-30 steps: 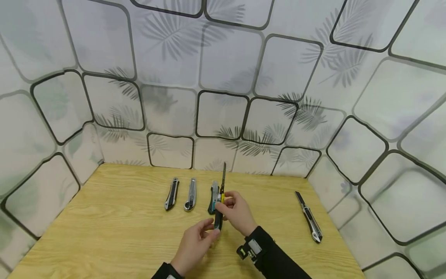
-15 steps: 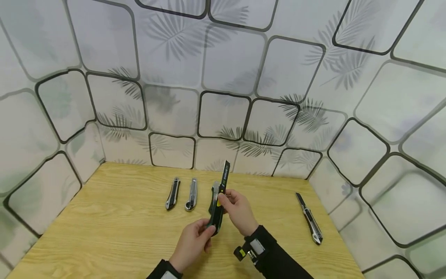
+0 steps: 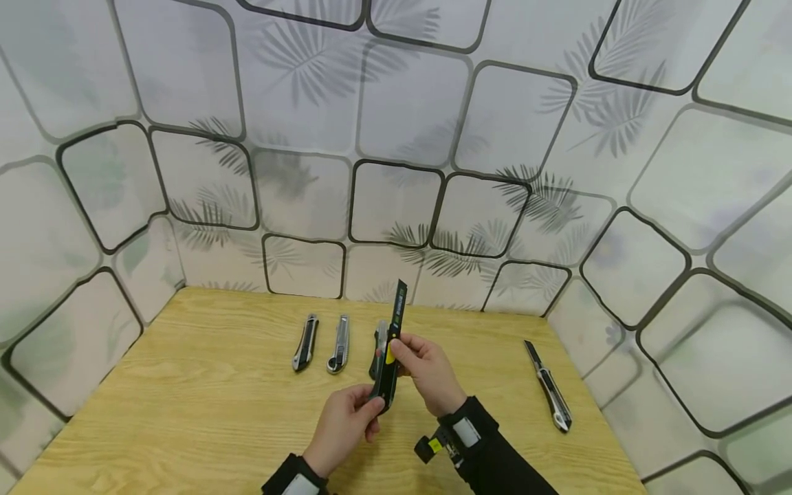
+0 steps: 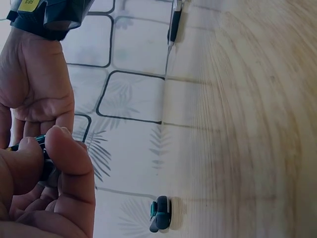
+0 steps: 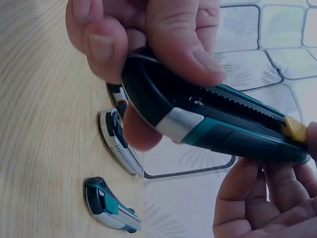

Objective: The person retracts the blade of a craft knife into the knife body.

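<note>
Held knife: a black-and-teal utility knife [image 3: 391, 357] with a yellow slider and a grey band near its butt, blade run out, held up off the table above its near middle, tip slanting toward the far wall.
Left hand: the left hand [image 3: 344, 427] pinches the rounded butt end between thumb and fingertips, fingers curled round it.
Right hand: the right hand [image 3: 428, 372] grips the knife body higher up, thumb at the yellow slider; the two hands are close together on the one tool.
Table: pale wood-grain table [image 3: 185, 405], smooth and matt; its far, left and right edges meet patterned wall panels.
Far row: a black-and-silver knife [image 3: 305, 343], a silver knife [image 3: 338, 344] just beside it, and a teal-trimmed knife [image 3: 378, 344] partly hidden behind the held one, all lying lengthways near the far edge.
Right side: a slim black-and-silver knife [image 3: 548, 392] with its blade out lies near the right edge, well apart from the hands.
Open room: bare wood spreads over the left half and along the near edge.
Walls: glossy whitish panels [image 3: 408, 137] with dark rounded squares and grey palm fronds.
</note>
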Tool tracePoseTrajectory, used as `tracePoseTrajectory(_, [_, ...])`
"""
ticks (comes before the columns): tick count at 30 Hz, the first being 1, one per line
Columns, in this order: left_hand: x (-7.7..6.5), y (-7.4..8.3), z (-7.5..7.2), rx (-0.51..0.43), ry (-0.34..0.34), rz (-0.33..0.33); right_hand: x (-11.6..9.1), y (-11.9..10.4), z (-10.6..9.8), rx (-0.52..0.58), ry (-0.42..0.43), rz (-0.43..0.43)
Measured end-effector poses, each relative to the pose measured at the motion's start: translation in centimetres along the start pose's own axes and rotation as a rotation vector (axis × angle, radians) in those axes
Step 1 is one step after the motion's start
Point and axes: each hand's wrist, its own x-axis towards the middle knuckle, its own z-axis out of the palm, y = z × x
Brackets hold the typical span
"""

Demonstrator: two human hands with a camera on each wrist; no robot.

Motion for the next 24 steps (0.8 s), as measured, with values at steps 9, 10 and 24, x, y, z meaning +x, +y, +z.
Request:
tracePoseTrajectory(9, [0.2,0.5,0.1,-0.009,0.029,-0.005,-0.5,1.1,0.7,0.024,-0.072,0.059])
tracePoseTrajectory(10, [0.3,0.5,0.1,-0.009,0.032,-0.006,-0.6,1.3,0.8,0.025,-0.077,0.062])
tracePoseTrajectory(24, [0.9,0.2,0.1,0.008,0.017,-0.001,-1.3,3.1,0.5,0.04,-0.148,0.092])
